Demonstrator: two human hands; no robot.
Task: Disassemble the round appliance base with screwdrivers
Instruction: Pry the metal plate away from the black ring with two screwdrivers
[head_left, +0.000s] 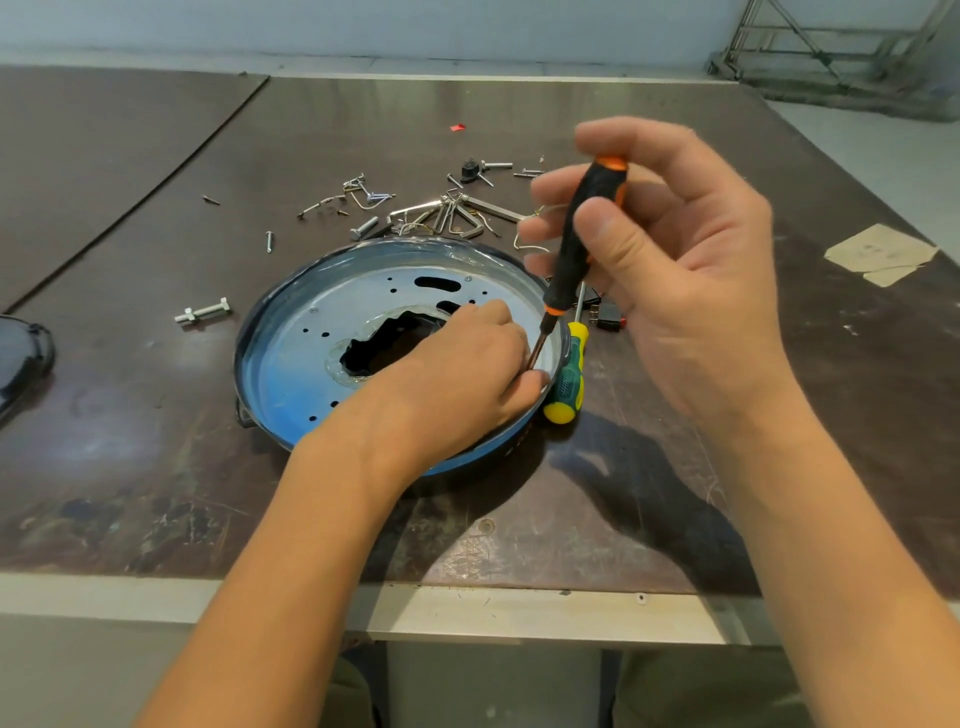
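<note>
On the brown table (130, 374) sits the round base (296, 374), near the front edge. The left hand (462, 374) pinches the shaft of the black screwdriver (582, 244) at its right rim. The right hand (685, 280) curls round the handle. If the tip slips, it could poke those fingers.

My right hand (675, 275) grips the black-and-orange screwdriver (582, 244), tip down inside the round base (291, 358). My left hand (467, 374) pinches its shaft, and a green-and-yellow screwdriver (566, 384) lies just beside.
</note>
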